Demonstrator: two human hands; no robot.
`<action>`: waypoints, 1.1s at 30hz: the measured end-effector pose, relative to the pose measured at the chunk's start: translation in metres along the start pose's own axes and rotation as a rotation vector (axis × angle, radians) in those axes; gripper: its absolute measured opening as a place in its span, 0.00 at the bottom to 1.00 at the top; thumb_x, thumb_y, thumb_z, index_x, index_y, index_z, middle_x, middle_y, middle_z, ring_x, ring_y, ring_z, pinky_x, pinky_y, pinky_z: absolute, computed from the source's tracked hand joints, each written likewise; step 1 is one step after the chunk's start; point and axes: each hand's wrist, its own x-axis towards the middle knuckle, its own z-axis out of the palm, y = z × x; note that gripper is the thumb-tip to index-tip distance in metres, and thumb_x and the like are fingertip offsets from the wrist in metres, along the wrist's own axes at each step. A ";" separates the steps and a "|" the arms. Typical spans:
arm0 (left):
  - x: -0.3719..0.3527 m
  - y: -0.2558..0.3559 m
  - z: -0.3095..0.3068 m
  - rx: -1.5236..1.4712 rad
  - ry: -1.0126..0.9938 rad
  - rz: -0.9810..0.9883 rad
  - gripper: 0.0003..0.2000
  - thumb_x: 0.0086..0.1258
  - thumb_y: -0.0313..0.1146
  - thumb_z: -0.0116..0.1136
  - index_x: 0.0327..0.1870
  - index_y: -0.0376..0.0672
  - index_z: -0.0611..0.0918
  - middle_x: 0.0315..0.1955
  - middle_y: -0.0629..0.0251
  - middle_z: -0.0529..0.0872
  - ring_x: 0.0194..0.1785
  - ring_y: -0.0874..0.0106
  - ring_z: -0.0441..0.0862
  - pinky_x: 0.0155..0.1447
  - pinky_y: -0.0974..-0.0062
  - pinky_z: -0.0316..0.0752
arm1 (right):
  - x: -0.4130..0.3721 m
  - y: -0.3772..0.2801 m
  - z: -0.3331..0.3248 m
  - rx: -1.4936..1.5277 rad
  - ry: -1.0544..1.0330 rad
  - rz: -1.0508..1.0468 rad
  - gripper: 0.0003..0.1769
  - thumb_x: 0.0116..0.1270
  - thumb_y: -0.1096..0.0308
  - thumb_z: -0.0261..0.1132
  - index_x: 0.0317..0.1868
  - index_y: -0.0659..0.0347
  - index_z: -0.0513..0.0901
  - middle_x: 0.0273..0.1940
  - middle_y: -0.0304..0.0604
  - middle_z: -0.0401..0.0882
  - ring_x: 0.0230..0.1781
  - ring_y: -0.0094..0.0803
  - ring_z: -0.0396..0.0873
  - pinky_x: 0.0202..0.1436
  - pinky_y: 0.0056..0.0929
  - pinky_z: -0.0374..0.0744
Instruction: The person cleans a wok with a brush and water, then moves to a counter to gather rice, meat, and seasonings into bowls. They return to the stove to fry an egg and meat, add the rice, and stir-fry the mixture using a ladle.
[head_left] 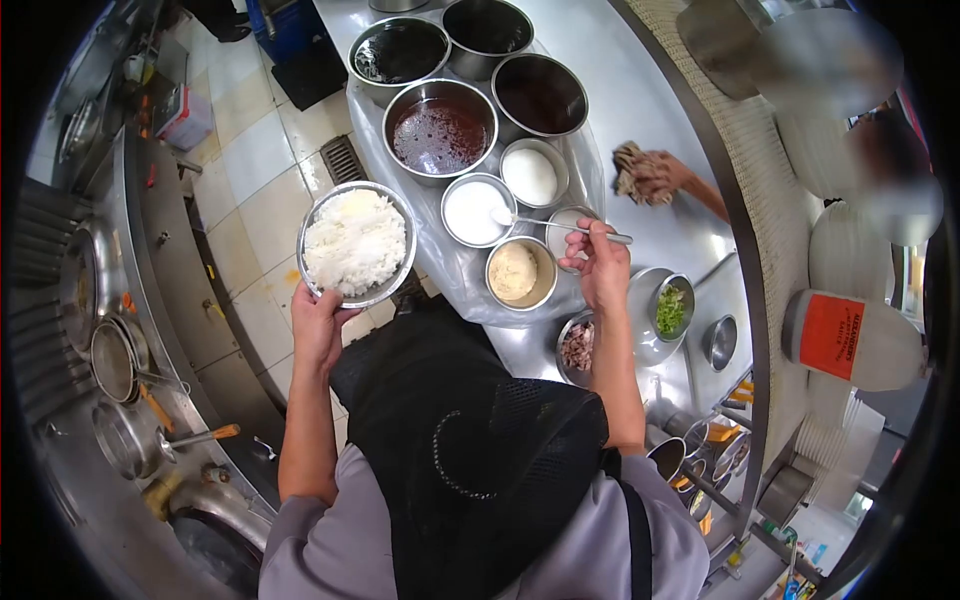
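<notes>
My left hand [320,328] grips the lower edge of a round metal bowl [409,268] heaped with white rice [355,245], held out over the floor. My right hand [602,262] is closed on the handle of a metal spoon [562,226]. The spoon's tip, bearing something white, is over a metal tub of white powder [470,212]. Beside it stand a second tub of white powder [530,176], a tub of beige powder [514,272], and another tub [566,235] partly hidden behind my right hand.
Metal pots of dark liquid [440,135] stand farther back. Another person's hand [664,178] presses a cloth [632,168] on the steel counter. Chopped greens [671,310] and diced meat [578,346] sit in bowls near my right forearm. A large orange-labelled jug [860,340] is on the shelf; stoves line the left.
</notes>
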 end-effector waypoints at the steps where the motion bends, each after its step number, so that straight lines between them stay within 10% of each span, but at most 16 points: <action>1: 0.000 0.001 0.001 0.002 -0.002 -0.001 0.19 0.63 0.19 0.47 0.57 0.34 0.73 0.47 0.55 0.84 0.42 0.69 0.87 0.39 0.75 0.87 | -0.001 0.001 0.000 -0.030 0.011 -0.012 0.19 0.77 0.58 0.56 0.51 0.68 0.77 0.35 0.44 0.81 0.29 0.25 0.79 0.31 0.28 0.85; 33: -0.007 -0.007 0.013 0.000 -0.052 0.002 0.21 0.61 0.17 0.45 0.57 0.32 0.72 0.48 0.52 0.84 0.45 0.66 0.87 0.43 0.71 0.88 | 0.000 -0.012 0.004 -0.091 0.033 -0.022 0.18 0.77 0.60 0.56 0.50 0.70 0.78 0.34 0.45 0.81 0.28 0.24 0.78 0.31 0.28 0.87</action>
